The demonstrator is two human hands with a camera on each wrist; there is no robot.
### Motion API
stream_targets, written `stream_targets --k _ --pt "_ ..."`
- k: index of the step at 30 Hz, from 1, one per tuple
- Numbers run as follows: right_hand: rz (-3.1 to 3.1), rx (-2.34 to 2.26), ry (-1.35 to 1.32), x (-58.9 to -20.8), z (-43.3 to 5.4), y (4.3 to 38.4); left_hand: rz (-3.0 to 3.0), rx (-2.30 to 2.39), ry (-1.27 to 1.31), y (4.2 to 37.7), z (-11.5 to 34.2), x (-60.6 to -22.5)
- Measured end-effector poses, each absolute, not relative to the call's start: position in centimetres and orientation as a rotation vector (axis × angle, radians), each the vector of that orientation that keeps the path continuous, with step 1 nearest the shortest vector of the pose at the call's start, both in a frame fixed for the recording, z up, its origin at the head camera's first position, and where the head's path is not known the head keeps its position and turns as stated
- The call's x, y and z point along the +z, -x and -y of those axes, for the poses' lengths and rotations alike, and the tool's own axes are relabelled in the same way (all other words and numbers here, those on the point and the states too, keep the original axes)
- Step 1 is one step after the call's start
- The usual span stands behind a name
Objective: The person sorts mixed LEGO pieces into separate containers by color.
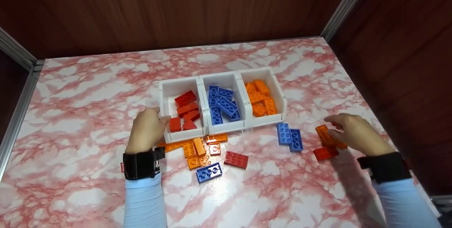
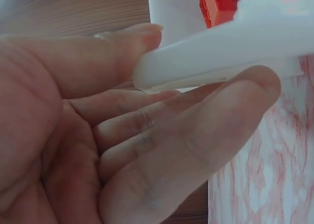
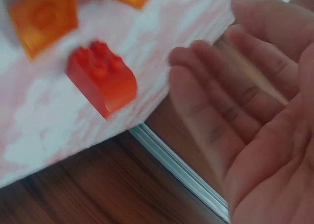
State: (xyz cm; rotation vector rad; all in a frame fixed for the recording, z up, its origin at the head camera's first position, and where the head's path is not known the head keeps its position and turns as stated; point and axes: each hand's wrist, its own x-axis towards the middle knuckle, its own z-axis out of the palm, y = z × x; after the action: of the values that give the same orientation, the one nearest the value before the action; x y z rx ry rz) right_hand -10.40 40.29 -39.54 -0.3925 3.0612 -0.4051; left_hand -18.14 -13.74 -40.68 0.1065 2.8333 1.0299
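My left hand [image 1: 146, 129] holds the left side of a white bin [image 2: 211, 42], thumb over the rim and fingers along the outside. Red bricks [image 1: 187, 109] lie in that bin. Over at the right, my right hand [image 1: 356, 132] hovers above the table with fingers loosely bent and nothing in them. Beneath and beside it are an orange brick [image 1: 323, 134] and a red brick [image 1: 325, 153]; the hand partly hides other pieces. In the right wrist view, a red brick with a rounded end [image 3: 103, 79] sits apart from the fingertips.
Joined to the red bin are bins of blue bricks [image 1: 226, 106] and orange bricks [image 1: 261, 97]. In front lie several loose orange bricks [image 1: 189, 148], a dark red brick [image 1: 236, 160] and a blue brick [image 1: 209, 172]. Two blue bricks [image 1: 284, 133] lie right of centre. Brown panels [image 1: 176, 9] border the table.
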Motion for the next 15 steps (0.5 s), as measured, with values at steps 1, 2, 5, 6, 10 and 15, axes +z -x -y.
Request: stream_targets --k 1,2,5,6,10,15 --pt "-3.041 -0.416 0.34 -39.9 -40.2 10.2 -2.828 1.033 -0.103 18.2 13.8 -40.7" --pt "-3.021 -0.425 0.289 -40.3 -40.1 10.1 -2.823 1.036 -0.102 18.2 13.8 -40.7" --pt "-2.954 -0.455 0.122 -41.3 -39.8 9.9 -2.81 1.034 -0.098 18.2 13.9 -40.7" --pt "-2.933 -0.463 0.071 -41.6 -39.7 9.9 -2.805 1.033 -0.094 18.2 13.9 -40.7" --pt "-2.887 -0.474 -0.035 -42.7 -39.4 9.9 -2.793 1.038 -0.084 18.2 13.9 -40.7" --pt "-2.916 -0.493 -0.05 -43.6 -39.2 10.0 -2.79 1.053 -0.076 18.2 13.9 -40.7"
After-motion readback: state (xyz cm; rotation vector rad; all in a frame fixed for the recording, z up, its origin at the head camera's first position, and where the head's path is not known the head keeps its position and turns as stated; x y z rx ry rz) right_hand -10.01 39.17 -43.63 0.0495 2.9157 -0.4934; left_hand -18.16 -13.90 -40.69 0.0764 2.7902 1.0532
